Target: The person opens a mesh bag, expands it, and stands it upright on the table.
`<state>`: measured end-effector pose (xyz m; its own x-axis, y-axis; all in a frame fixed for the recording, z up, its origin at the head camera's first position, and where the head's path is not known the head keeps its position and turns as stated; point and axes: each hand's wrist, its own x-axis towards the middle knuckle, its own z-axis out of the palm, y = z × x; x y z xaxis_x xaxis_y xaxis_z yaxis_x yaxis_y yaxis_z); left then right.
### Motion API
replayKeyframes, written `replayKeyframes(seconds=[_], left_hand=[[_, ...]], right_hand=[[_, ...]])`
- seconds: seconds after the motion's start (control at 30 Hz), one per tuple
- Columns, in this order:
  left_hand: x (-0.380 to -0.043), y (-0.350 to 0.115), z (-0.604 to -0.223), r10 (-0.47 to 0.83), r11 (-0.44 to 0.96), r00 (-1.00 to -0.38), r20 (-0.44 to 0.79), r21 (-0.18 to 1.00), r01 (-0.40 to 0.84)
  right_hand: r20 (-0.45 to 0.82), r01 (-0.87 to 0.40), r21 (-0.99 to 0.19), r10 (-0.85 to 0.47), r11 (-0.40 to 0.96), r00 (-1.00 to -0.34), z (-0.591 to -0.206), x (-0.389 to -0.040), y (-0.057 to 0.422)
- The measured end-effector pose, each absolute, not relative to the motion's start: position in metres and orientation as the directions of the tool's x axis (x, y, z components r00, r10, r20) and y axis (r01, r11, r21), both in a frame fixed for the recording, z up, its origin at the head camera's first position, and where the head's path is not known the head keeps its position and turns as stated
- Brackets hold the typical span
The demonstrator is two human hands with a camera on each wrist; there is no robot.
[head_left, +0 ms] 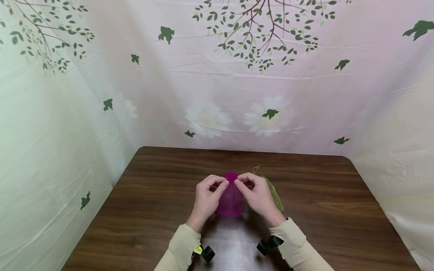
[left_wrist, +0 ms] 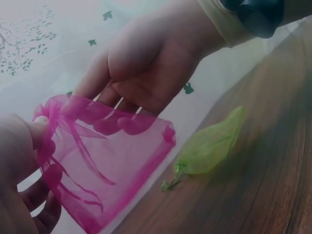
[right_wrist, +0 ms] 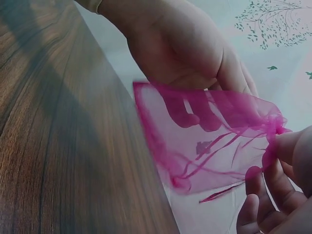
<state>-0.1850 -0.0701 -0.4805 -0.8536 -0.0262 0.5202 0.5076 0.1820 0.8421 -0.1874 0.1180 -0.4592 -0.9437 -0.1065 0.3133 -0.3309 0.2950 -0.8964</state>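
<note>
A sheer magenta organza drawstring bag [head_left: 230, 206] hangs between both hands, its top gathered and its bottom edge lowest. My left hand [head_left: 207, 195] pinches the gathered neck from the left between thumb and fingers. From the right, my right hand [head_left: 259, 195] pinches the same neck, fingertips close to the other hand's. Thin magenta drawstrings [left_wrist: 87, 163] dangle over the see-through body in the left wrist view. Through the mesh in the right wrist view [right_wrist: 219, 146], the left hand's fingers show behind the bag.
A green organza drawstring pouch [left_wrist: 209, 148] lies on the brown wood-grain table [head_left: 152, 210], partly behind the right hand in the head view. A pale fabric curtain [head_left: 230, 94] printed with leaves and birds surrounds the table's back and sides.
</note>
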Motion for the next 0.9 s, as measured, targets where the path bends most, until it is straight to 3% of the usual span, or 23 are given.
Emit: replayKeyframes(seconds=[0.9], left_hand=[[-0.181,-0.0701,-0.4761,-0.089,0.129,-0.87,0.485,0.872,0.472]], right_hand=[[0.38,-0.388,-0.886,-0.08,0.255,-0.921,-0.4581,-0.1868,0.118]])
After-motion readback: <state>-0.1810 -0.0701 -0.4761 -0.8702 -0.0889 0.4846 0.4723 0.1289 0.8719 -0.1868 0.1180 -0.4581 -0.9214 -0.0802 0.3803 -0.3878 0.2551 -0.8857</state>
